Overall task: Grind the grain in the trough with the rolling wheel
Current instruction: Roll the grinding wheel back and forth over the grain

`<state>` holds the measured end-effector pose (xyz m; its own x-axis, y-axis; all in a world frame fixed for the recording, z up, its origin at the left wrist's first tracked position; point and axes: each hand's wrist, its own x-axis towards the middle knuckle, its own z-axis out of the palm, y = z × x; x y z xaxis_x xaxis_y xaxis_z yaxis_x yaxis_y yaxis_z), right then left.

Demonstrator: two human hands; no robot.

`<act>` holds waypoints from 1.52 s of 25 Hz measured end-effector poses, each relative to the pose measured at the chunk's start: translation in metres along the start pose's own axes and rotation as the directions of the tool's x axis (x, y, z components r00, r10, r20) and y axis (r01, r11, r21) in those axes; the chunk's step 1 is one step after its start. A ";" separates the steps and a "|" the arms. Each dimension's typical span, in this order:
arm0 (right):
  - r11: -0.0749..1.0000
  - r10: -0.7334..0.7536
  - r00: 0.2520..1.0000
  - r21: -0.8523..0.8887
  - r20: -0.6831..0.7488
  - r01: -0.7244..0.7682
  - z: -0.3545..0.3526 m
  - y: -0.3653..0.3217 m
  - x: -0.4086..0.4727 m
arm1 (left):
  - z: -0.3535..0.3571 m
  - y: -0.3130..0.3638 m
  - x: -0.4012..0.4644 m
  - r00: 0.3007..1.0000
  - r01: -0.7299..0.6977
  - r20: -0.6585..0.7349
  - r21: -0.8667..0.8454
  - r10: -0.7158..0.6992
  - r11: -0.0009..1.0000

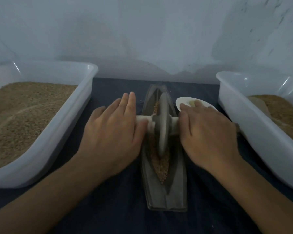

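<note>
A long grey boat-shaped trough [175, 191] lies in the middle, running away from me, with brown grain [161, 164] along its groove. The grey rolling wheel [162, 125] stands upright in the groove at mid-length, on a pale axle [142, 118] that sticks out to both sides. My left hand [113, 130] lies flat with straight fingers, its palm pressing on the left axle end. My right hand [208, 130] lies palm down over the right axle end, fingers extended forward.
A white tub [85, 102] at the left holds a lot of brown grain. Another white tub [240, 115] at the right holds a brown heap. A small white scoop [184, 100] lies just beyond my right fingers. Dark cloth [118, 213] covers the table; a pale wall stands behind.
</note>
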<state>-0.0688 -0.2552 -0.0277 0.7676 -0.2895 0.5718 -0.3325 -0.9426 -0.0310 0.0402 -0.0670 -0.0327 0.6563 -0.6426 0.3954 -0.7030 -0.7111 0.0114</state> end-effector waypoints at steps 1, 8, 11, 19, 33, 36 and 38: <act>1.000 0.031 0.997 -0.004 0.068 -0.031 0.006 0.001 0.020 | 0.003 0.001 0.024 0.999 0.041 0.035 0.028 -0.042 0.999; 0.994 0.093 0.968 -0.075 0.232 -0.078 0.027 0.006 0.069 | 0.013 -0.001 0.087 0.994 0.034 0.096 0.215 -0.055 0.976; 0.998 0.041 0.996 0.047 0.079 -0.044 0.005 0.002 0.010 | 0.005 -0.001 0.013 0.997 0.054 -0.051 0.046 -0.051 0.998; 0.997 0.069 0.975 0.025 0.211 -0.076 0.010 0.001 0.043 | 0.006 0.003 0.052 0.998 0.061 0.019 0.086 -0.062 0.994; 0.998 -0.067 0.997 0.000 -0.025 0.067 -0.010 -0.001 -0.019 | -0.003 0.004 -0.030 0.998 0.022 -0.065 -0.017 -0.023 1.000; 1.000 -0.007 0.986 0.002 0.165 0.007 0.004 -0.001 0.029 | 0.003 0.004 0.026 0.997 0.080 -0.006 0.029 -0.080 0.996; 0.996 0.084 0.957 0.002 0.278 -0.087 0.017 0.002 0.065 | 0.013 0.004 0.075 0.994 0.094 0.048 0.124 -0.100 0.988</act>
<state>-0.0105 -0.2790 -0.0042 0.8590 -0.4020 0.3169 -0.3974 -0.9140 -0.0822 0.0901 -0.1211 -0.0150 0.7361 -0.5810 0.3474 -0.5991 -0.7980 -0.0651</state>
